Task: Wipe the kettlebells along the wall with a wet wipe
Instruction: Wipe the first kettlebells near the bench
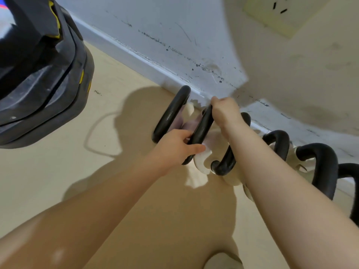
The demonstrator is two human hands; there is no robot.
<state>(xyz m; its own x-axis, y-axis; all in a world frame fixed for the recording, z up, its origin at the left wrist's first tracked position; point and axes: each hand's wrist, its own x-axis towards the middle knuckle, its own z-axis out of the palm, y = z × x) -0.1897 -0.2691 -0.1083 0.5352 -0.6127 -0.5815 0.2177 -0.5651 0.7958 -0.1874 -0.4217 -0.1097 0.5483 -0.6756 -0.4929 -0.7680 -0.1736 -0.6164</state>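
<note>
Left hand: the left hand is curled around the near end of a black handle, thumb over the top, with white material that looks like the wet wipe bunched just under the fingers.
Right hand: the right hand is closed over the far end of the same handle, close to the wall; it seems to steady the weight.
Kettlebell in hand: second from the left in the row, pale body showing below the handle.
Row: kettlebells stand side by side along the skirting, running from mid-scene to the right edge; one handle lies left of the gripped one, and at least three more handles, such as the one at, lie to the right.
Done so far: cannot tell which bells are already clean; no wet sheen or streak is readable.
Judged stage: early to middle, the handle of one bell being wiped.
Left to do: probably this bell's body and the bells to the right.
Other: a dark bulky base stands on the floor at far left.
</note>
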